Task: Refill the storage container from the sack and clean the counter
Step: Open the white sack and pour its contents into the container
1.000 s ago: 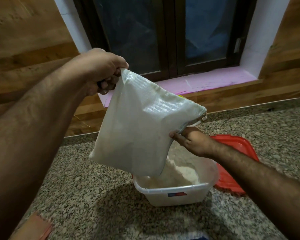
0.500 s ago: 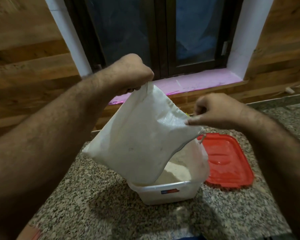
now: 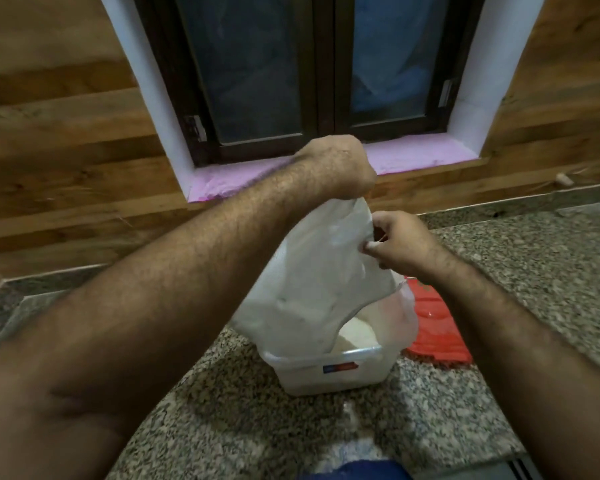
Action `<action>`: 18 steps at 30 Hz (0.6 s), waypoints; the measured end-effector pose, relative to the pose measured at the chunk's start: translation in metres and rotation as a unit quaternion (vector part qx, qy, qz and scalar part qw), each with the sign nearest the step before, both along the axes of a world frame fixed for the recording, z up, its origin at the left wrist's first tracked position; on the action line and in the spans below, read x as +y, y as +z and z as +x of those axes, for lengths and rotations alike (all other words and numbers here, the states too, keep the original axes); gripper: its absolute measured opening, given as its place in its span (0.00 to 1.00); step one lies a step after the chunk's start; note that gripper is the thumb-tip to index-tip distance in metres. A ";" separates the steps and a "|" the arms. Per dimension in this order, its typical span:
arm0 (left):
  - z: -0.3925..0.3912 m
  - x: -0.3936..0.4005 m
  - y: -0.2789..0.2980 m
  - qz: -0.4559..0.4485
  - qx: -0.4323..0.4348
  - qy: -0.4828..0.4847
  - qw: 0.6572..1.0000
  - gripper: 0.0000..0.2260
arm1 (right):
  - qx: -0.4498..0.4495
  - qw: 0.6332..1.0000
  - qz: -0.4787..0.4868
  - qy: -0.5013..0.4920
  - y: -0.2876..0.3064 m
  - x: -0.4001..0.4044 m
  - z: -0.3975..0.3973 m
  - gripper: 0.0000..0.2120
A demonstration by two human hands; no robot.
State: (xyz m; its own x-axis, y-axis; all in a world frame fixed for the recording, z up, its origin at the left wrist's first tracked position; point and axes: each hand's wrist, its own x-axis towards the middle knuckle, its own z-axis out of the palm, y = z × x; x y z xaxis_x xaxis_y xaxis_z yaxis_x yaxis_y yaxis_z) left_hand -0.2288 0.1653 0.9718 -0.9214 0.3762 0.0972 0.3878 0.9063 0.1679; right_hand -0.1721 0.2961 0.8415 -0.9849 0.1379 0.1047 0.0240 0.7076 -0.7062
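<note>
A white woven sack (image 3: 312, 289) hangs upended over a clear plastic storage container (image 3: 333, 374) on the granite counter (image 3: 222, 410). Its lower end reaches down into the container, where white flour (image 3: 359, 336) shows. My left hand (image 3: 336, 168) grips the sack's upper corner from above, fingers closed. My right hand (image 3: 399, 242) pinches the sack's right edge just below that corner. The container's red lid (image 3: 433, 330) lies flat on the counter to its right, partly hidden by my right forearm.
A wood-panelled wall with a dark-framed window and pink sill (image 3: 420, 155) runs behind the counter. A dusting of white powder (image 3: 354, 414) lies on the granite in front of the container. Something blue (image 3: 354, 471) shows at the bottom edge.
The sack has swung from a slant to nearly upright over the container. My left hand moved right and down; my right hand shifted up the sack's edge towards the left hand.
</note>
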 end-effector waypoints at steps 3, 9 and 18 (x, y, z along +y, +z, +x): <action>-0.004 -0.009 -0.013 0.025 -0.004 -0.011 1.000 0.19 | -0.046 0.993 -0.113 0.003 -0.014 0.003 0.002 0.10; -0.019 -0.083 -0.041 0.090 0.015 0.037 0.995 0.31 | -0.067 0.981 -0.179 0.010 -0.043 0.003 0.002 0.11; -0.013 -0.235 -0.129 0.166 0.006 0.194 0.967 0.27 | -0.081 0.982 -0.169 0.003 -0.056 0.022 0.002 0.09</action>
